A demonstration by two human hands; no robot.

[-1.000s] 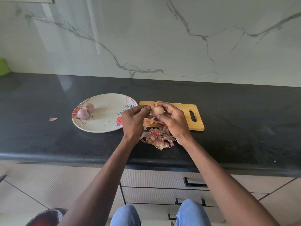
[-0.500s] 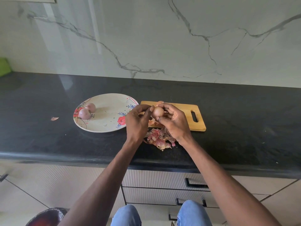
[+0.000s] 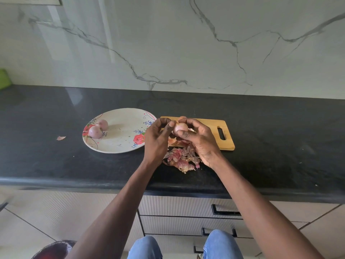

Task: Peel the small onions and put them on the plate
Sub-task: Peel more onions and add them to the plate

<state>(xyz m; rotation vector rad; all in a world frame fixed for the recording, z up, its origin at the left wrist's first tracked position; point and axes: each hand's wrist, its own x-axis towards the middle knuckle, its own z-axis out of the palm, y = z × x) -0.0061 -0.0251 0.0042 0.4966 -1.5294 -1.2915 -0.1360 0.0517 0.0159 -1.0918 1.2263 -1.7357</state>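
Over black counter (image 3: 261,128), both hands' fingers (image 3: 183,134) pinch pale, glossy half-peeled onion (image 3: 180,127)

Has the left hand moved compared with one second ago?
Yes, slightly. The left hand has closed in toward the onion, away from the plate.

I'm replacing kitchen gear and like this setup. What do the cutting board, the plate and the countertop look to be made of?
The cutting board looks like wood or bamboo: matte, honey-tan, with a cut-out handle slot. The plate seems to be glazed ceramic or possibly melamine: smooth cream surface with printed roses and a faint sheen. The countertop appears to be polished black stone, perhaps granite: dark, finely speckled, and it reflects light.
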